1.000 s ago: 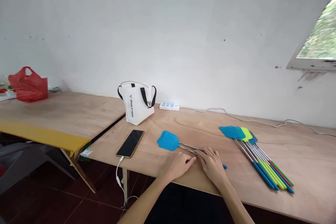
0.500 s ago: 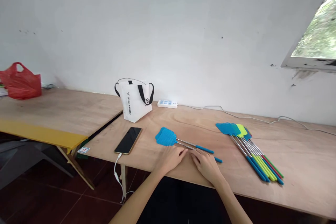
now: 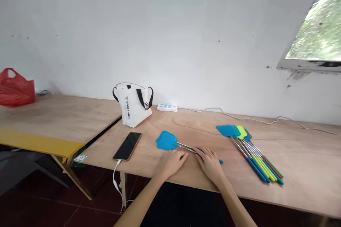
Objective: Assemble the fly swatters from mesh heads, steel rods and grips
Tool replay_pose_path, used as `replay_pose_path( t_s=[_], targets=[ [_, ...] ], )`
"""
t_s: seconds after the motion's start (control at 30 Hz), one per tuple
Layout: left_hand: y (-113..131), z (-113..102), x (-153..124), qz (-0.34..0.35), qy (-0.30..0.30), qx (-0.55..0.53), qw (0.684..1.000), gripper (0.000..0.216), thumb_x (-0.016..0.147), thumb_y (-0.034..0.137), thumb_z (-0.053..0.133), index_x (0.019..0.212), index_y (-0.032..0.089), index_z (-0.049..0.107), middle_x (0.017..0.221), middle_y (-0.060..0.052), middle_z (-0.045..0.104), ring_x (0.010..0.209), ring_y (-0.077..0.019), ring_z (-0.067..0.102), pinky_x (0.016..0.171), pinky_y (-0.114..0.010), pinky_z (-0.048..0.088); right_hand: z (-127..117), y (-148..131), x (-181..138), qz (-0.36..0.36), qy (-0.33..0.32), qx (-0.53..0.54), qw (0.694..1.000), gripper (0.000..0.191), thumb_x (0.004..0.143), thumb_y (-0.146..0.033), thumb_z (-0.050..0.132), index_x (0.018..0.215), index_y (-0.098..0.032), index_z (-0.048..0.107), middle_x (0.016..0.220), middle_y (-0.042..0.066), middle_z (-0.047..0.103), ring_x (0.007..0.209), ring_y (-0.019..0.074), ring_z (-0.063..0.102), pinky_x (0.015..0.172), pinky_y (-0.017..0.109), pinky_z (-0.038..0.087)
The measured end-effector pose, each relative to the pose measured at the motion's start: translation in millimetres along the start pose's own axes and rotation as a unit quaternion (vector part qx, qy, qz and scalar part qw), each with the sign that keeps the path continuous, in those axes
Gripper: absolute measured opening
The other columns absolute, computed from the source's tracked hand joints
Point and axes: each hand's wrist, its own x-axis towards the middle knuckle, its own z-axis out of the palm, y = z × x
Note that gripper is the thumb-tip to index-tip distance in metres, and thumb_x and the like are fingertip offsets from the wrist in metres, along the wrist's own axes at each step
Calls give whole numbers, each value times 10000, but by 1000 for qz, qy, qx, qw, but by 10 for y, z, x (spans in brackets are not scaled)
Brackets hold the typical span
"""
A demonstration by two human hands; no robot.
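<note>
Your right hand (image 3: 210, 165) lies palm down over the handles of the two blue swatters (image 3: 167, 140), fingers stretched and only slightly bent; you have contact there, but I cannot tell whether the fingers close round anything. Your left hand (image 3: 173, 163) rests beside it, wrist near the front edge of the table (image 3: 306, 163), fingers loosely curled and thumb toward the right hand; nothing shows in it, though its palm is hidden. Both forearms reach in over that front edge. Compared with half a second ago, when both handles lay bare beyond your right hand, that hand now covers most of them, and just one blue tip sticks out to its right; your left hand keeps about the same pose. The pair lies nearer the front edge than the back, its two overlapping heads pointing toward the left edge, just beyond your left hand. Farther right, a fanned group of swatters (image 3: 257, 161) lies with its heads toward the back edge and its coloured handles slanting toward the front. Near the front left corner lies a phone (image 3: 127, 146); a white bag (image 3: 134, 106) stands toward the back left corner, and a power strip (image 3: 167, 107) sits along the back edge.
</note>
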Motion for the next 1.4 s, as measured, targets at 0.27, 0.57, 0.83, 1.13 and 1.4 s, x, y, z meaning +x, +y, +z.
replay_pose_path(
  t_s=[0.27,0.57,0.83,1.13,1.4],
  targets=[
    [30,-35,-16,-16,-7,5,1000,484,1056,413,397,789,180,727,799,-83,741,723,-213,666,595,-290,280,-14,100,-16,42,-54,-21,997,369,1016,-215,420,1264,-350,659,973,54,649,918,205,640,685,266,444],
    [71,-89,-50,-20,-15,-9,1000,522,1059,444,379,788,185,742,754,-75,726,689,-213,650,611,-291,298,-394,838,-115,210,-32,-27,977,432,1034,-345,336,1343,-319,637,1050,67,652,871,216,660,655,291,443],
    [37,-40,-43,-13,-4,-5,1000,527,1057,449,376,775,184,733,728,-67,710,672,-209,639,599,-291,276,-484,1288,-395,300,2,-147,943,494,1003,-381,295,1202,-252,727,1084,122,689,955,295,657,771,409,506],
    [26,-23,-40,-9,-6,3,1000,534,1060,462,354,833,195,758,775,-79,730,712,-224,655,615,-289,302,-121,810,-154,90,-8,-36,995,408,996,-314,371,1212,-263,714,1270,68,681,1191,232,614,1036,389,475],
    [29,-17,-40,-8,3,10,1000,535,1058,461,351,825,197,754,774,-77,736,706,-218,660,600,-293,298,204,369,-139,32,-54,-7,998,473,1042,-318,289,1419,-310,574,1436,79,586,1334,255,515,1116,508,395]
  ],
)
